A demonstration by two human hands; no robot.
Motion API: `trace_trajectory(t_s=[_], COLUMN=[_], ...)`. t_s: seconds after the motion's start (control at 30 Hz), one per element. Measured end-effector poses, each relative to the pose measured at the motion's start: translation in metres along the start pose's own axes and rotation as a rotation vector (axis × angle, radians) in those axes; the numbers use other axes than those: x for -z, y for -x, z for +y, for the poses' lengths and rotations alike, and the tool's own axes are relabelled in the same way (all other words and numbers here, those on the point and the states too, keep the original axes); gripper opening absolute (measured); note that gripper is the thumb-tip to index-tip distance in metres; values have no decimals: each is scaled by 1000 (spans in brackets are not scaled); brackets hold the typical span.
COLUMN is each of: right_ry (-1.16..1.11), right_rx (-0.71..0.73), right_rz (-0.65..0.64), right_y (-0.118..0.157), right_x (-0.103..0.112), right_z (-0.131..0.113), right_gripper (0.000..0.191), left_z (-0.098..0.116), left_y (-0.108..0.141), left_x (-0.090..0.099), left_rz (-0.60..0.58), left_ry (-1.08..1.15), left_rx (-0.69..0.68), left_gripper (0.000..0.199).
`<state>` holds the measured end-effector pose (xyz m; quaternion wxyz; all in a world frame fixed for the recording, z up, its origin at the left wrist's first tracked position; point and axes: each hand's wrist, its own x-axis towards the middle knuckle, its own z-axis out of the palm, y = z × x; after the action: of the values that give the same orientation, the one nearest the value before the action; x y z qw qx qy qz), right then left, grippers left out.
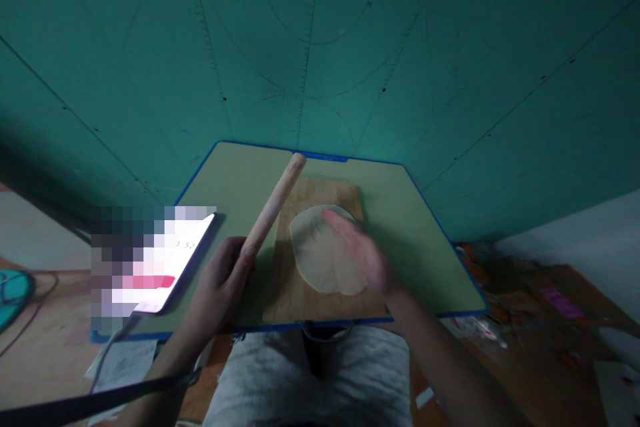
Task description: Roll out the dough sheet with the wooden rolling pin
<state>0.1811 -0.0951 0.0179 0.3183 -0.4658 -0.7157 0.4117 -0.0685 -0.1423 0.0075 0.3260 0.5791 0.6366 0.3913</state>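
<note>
A flat, roughly round sheet of dough [313, 253] lies on a wooden board [281, 293]. My right hand [357, 250] is over the dough's right side, slightly blurred, with its fingers stretched out; whether it touches the dough I cannot tell. My left hand [230, 273] is wrapped round the lower end of a wooden rolling pin [275, 203]. The pin is held up at a slant, left of the dough, its far end pointing towards the back of the table.
The board rests on a small green table [420, 247] with a blue edge. A lit tablet-like screen [183, 253] with a cable stands at the left. Behind rises a green wall [340, 67] with drawn lines. Clutter [530, 300] covers the floor at the right.
</note>
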Motion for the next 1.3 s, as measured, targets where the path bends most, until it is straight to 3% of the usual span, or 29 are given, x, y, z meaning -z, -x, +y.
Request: trace_trajectory(t_s=[0.17,0.3,0.5,0.7,0.83,0.93,1.13,1.3], right_ry=[-314,-441,-216,-62,8,-122,-687,-864], right_rx=[-80,-106,-61,108,126,65,-174,-189], right_rz=[-6,28,-40,-110,-168,-145,58,102], right_y=[-43,-67,-64,-47,-42,-47,-64,-68], right_x=[1,-9,-20,-24,-25,-26,-14,-11], right_z=[-16,-12,2,4,2,-1,-5,-11], right_gripper=[67,65,62,65,65,61,62,45], left_z=[2,4,0,-5,-5,-3,4,6], left_y=[0,0,0,1,1,0,-1,-1], left_x=[0,0,0,0,-1,-1,0,1], left_rz=[3,-1,-4,-8,-1,0,6,4], left_ry=[5,18,-14,-25,-20,-9,-4,-11], left_rx=[7,27,16,18,16,27,26,24], left_gripper=[37,37,39,37,37,37,36,37])
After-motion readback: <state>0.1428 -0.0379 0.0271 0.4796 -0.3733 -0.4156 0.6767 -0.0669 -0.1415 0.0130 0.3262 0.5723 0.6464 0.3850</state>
